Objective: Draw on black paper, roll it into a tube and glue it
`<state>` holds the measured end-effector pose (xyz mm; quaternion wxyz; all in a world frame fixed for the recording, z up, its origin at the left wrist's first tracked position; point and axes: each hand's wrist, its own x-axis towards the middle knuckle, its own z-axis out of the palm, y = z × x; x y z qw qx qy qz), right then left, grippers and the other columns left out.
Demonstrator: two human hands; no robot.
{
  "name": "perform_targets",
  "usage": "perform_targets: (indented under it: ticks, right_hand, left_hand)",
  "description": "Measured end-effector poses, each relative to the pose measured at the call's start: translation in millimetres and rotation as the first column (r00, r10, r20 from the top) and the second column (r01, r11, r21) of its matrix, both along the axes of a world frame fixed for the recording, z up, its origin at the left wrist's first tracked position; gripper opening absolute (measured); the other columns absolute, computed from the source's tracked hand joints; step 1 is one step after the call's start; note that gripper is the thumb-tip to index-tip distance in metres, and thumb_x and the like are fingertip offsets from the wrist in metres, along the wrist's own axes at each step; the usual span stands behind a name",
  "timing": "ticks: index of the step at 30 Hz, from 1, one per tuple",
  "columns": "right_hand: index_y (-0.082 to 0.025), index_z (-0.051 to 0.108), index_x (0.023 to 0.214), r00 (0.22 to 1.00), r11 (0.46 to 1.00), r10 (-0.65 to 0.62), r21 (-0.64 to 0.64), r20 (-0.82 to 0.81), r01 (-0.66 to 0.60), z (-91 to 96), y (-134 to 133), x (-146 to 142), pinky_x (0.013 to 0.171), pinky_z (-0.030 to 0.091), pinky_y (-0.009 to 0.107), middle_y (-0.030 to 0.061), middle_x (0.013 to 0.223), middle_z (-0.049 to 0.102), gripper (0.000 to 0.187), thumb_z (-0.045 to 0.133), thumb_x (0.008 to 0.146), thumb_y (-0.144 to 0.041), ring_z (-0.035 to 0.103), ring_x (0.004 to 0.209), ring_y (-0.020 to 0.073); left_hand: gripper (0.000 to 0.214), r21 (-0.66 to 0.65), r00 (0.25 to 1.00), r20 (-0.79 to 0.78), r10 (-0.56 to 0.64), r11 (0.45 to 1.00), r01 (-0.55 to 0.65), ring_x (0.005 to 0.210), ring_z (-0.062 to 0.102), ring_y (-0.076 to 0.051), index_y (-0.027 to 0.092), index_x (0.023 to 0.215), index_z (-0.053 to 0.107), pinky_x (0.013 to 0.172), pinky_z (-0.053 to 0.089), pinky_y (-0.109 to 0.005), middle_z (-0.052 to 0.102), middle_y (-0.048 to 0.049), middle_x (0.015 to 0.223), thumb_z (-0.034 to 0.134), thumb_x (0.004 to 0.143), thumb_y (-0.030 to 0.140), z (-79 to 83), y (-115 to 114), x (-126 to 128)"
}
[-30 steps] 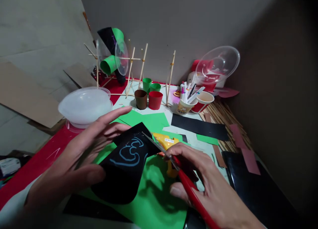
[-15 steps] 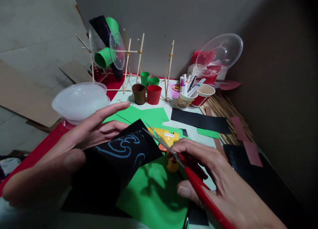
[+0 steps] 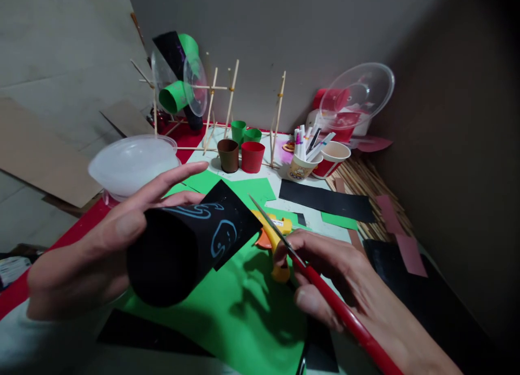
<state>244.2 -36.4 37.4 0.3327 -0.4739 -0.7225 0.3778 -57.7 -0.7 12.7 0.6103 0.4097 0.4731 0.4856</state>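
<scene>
My left hand (image 3: 105,239) grips a sheet of black paper (image 3: 190,242) with blue chalk lines, curled over into a roll above the table. My right hand (image 3: 345,293) is closed on red-handled scissors (image 3: 309,272), blades together and pointing up-left, a little to the right of the paper's edge. Beneath both hands lies a green paper sheet (image 3: 244,310). A yellow and orange glue gun (image 3: 274,234) lies on the table behind the scissor blades.
At left, a white plastic bowl (image 3: 132,163). Brown, red and green cups (image 3: 241,150) stand among a stick frame (image 3: 227,109). Marker cups (image 3: 314,161) and a clear lid (image 3: 357,96) sit at the back right. Black paper strip (image 3: 325,199) and bamboo mat (image 3: 365,185) on the right.
The black paper has been rotated and curled from a flatter sheet into a roll in my left hand. The scissors have drawn back slightly from its edge, blades closed.
</scene>
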Motion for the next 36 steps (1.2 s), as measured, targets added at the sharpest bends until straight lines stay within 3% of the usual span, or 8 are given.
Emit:
perform_targets:
  ticks: [3, 5, 7, 11, 18, 24, 30, 36]
  right_hand:
    - [-0.027, 0.065, 0.087, 1.0, 1.0, -0.006, -0.028, 0.017, 0.006, -4.2, 0, -2, 0.067, 0.055, 0.031, 0.0005, 0.078, 0.069, 0.02, 0.07, 0.086, -0.047, 0.065, 0.07, 0.0211]
    - [-0.026, 0.061, 0.087, 1.0, 0.999, 0.01, -0.053, 0.002, -0.01, -8.0, -1, -6, 0.06, 0.05, 0.029, -0.0005, 0.075, 0.063, 0.021, 0.068, 0.086, -0.046, 0.06, 0.066, 0.019]
    - [-0.025, 0.058, 0.089, 1.0, 0.999, 0.013, -0.03, -0.029, -0.013, -12.7, -1, -10, 0.06, 0.047, 0.028, -0.0012, 0.075, 0.06, 0.022, 0.068, 0.085, -0.044, 0.056, 0.066, 0.0181]
    - [-0.025, 0.055, 0.093, 1.0, 0.998, -0.024, 0.052, -0.02, 0.025, -21.1, -2, -15, 0.067, 0.045, 0.028, -0.0028, 0.079, 0.056, 0.015, 0.064, 0.088, -0.035, 0.052, 0.071, 0.0164]
    - [-0.024, 0.053, 0.094, 1.0, 0.997, -0.017, 0.082, 0.008, 0.016, -28.9, -2, -16, 0.066, 0.04, 0.026, -0.0042, 0.082, 0.05, 0.013, 0.062, 0.09, -0.033, 0.046, 0.072, 0.0146]
    - [-0.024, 0.055, 0.096, 0.999, 0.991, -0.043, 0.127, -0.016, 0.045, -32.8, -2, -16, 0.068, 0.042, 0.026, -0.0039, 0.083, 0.054, 0.014, 0.063, 0.092, -0.034, 0.05, 0.074, 0.0148]
    - [-0.024, 0.055, 0.095, 0.998, 0.99, -0.058, 0.125, -0.02, 0.06, -32.9, -2, -14, 0.065, 0.039, 0.026, -0.0049, 0.078, 0.05, 0.016, 0.065, 0.093, -0.037, 0.045, 0.068, 0.0137]
    - [-0.025, 0.054, 0.095, 0.998, 0.988, -0.056, 0.141, -0.019, 0.058, -32.6, -2, -15, 0.066, 0.038, 0.026, -0.0054, 0.079, 0.049, 0.016, 0.065, 0.093, -0.036, 0.044, 0.069, 0.0133]
  left_hand:
    - [0.091, 0.038, 0.941, 0.136, -0.311, 0.95, 0.309, 0.106, 0.074, -0.041, 0.034, 0.159, 0.034, 0.079, 0.066, -0.045, 0.068, -0.0133, 0.138, 0.075, 0.08, 0.057, 4.3, 1, -10]
    - [0.08, 0.103, 0.906, 0.225, -0.357, 0.934, 0.343, 0.112, 0.073, -0.036, 0.032, 0.16, 0.032, 0.087, 0.065, -0.041, 0.069, -0.0131, 0.138, 0.066, 0.09, 0.054, 4.9, -2, -6]
    - [0.068, 0.1, 0.903, 0.297, -0.31, 0.951, 0.293, 0.119, 0.07, -0.032, 0.031, 0.158, 0.036, 0.095, 0.062, -0.038, 0.069, -0.0106, 0.139, 0.059, 0.096, 0.048, 4.5, -7, 5]
    - [0.063, 0.013, 0.921, 0.365, -0.14, 0.989, 0.146, 0.136, 0.059, -0.03, 0.031, 0.152, 0.047, 0.105, 0.056, -0.036, 0.065, -0.0037, 0.145, 0.064, 0.094, 0.049, 0.5, -19, 30]
    - [0.06, 0.141, 0.824, 0.472, -0.314, 0.949, 0.281, 0.134, 0.06, -0.028, 0.029, 0.154, 0.046, 0.111, 0.049, -0.037, 0.064, -0.003, 0.146, 0.058, 0.098, 0.047, -10.4, -18, 36]
    - [0.064, 0.144, 0.831, 0.491, -0.264, 0.965, 0.221, 0.133, 0.061, -0.031, 0.026, 0.152, 0.049, 0.108, 0.052, -0.037, 0.066, -0.0055, 0.143, 0.064, 0.093, 0.045, -12.7, -20, 40]
    - [0.066, 0.104, 0.844, 0.48, -0.239, 0.971, 0.215, 0.144, 0.049, -0.034, 0.031, 0.159, 0.035, 0.118, 0.043, -0.047, 0.056, -0.0031, 0.153, 0.054, 0.096, 0.034, -22.5, -19, 36]
    - [0.061, 0.129, 0.876, 0.411, -0.25, 0.968, 0.216, 0.15, 0.041, -0.033, 0.034, 0.161, 0.029, 0.122, 0.039, -0.049, 0.052, 0.0007, 0.157, 0.04, 0.101, 0.038, -29.7, -22, 31]
